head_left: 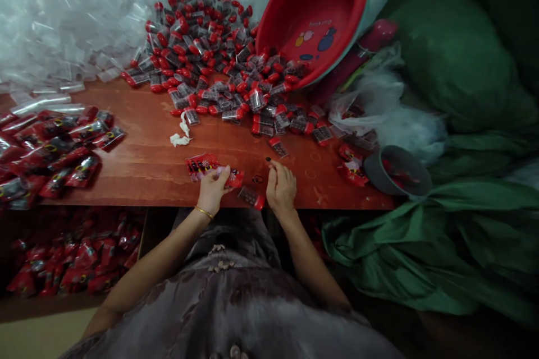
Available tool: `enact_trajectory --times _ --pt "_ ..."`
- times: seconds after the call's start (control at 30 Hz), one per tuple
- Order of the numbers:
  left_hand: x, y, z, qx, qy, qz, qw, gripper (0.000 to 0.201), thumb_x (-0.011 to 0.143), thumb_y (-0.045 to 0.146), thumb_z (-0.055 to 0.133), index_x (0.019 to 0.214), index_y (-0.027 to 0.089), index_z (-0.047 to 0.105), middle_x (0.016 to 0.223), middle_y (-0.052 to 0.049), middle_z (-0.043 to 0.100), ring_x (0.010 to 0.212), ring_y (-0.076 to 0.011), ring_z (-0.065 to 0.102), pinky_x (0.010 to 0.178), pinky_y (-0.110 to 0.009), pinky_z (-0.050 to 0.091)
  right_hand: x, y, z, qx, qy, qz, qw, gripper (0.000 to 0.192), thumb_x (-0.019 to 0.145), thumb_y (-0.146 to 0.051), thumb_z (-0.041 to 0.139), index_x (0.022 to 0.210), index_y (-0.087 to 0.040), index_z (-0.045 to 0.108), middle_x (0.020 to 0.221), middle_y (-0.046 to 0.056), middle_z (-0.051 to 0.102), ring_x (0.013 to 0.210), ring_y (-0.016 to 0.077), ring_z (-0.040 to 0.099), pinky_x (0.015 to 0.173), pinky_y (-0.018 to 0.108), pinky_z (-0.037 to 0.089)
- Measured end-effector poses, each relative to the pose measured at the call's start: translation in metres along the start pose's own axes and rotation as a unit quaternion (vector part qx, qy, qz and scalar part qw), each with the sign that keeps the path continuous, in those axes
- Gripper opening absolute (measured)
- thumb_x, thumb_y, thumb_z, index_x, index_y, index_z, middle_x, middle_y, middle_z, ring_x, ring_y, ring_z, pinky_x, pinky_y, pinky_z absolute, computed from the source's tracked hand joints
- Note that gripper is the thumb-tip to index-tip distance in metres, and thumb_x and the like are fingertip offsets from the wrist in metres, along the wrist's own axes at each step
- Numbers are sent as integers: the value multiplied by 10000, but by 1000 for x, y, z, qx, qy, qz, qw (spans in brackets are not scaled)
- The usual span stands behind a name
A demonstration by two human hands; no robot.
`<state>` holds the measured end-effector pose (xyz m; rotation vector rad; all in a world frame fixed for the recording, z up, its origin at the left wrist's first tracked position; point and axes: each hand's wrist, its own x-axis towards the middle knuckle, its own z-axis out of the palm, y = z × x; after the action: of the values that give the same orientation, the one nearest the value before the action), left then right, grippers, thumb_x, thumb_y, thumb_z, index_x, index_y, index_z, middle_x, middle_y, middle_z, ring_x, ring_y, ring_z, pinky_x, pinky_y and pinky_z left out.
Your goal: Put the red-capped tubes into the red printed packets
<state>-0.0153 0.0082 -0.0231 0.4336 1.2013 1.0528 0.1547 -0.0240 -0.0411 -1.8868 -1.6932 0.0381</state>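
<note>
My left hand (213,186) pins the red packet (209,168) flat at the near bench (143,162) edge, right hand (281,185) pinching a small dark piece (268,160); best keep the packet mouth steady.

tiny dark item (268,159) at right fingertips too small to identify, packet pile (46,146) cut by left edge

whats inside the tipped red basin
The red basin shows a bare inner wall with printed shapes; red-capped vials spill at its lower rim. Its underside and whatever lies behind it are hidden.
</note>
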Motion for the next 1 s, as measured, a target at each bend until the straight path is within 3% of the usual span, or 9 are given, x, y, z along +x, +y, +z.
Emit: enact_trajectory --times 0.13,0.23,0.3,0.37,0.5,0.63,0.77,1.0 --pt "1 1 0 -10 -10 -9 1000 495 437 483 826 682 150 554 572 42 611 502 -84 576 523 -213 511 -32 -11 -13 -2 -49 -81 996 484 874 -434 455 1249 -130 493 1189 156 580 1076 288 498 905 430 372" --pt "1 8 2 -30 -63 -63 996 439 491 442 829 667 151 550 598 11 644 521 -101 597 550 -232 520 -43 -10 -12 -32 -108 -102 988 423 850 -455 510 1127 -143 574 1185 145 593 1067 301 505 903 451 373" --pt "-2 11 4 -34 -91 -83 992 387 549 414 814 676 150 563 621 -4 659 535 -106 607 558 -232 518 -45 -6 -8 -4 -107 -69 992 328 859 -428 501 1007 -153 603 1091 136 638 1011 284 546 864 431 411" --pt "-5 11 6 -35 -103 -90 990 348 589 395 799 691 150 574 637 -8 667 540 -107 609 563 -233 517 -42 -5 -7 58 -81 11 995 293 854 -433 506 949 -167 587 930 111 674 869 249 604 770 386 461" --pt "-9 8 7 -29 -96 -81 992 352 592 400 798 705 152 575 629 -1 662 530 -108 604 549 -233 511 -35 -14 -21 260 -68 152 951 300 867 -459 488 999 -191 515 744 26 678 570 151 615 601 287 485" --pt "-11 7 5 -18 -90 -59 994 420 534 454 812 715 147 590 615 -1 659 522 -112 605 537 -229 505 -32 -29 -32 354 -93 149 919 244 881 -423 491 978 -201 521 750 6 690 523 106 601 594 247 481" --pt "-13 8 6 -10 -77 -27 997 476 462 493 825 692 140 604 614 -4 663 521 -112 605 531 -221 500 -34 -35 -28 391 -99 165 900 222 888 -407 485 948 -197 525 721 -2 686 473 89 573 559 232 471" --pt "-13 8 10 -27 -52 -1 998 504 399 503 834 656 140 596 578 16 640 495 -96 577 501 -204 475 -38 -37 -24 382 -100 168 903 232 866 -411 521 946 -194 538 752 11 694 465 82 567 540 223 469"
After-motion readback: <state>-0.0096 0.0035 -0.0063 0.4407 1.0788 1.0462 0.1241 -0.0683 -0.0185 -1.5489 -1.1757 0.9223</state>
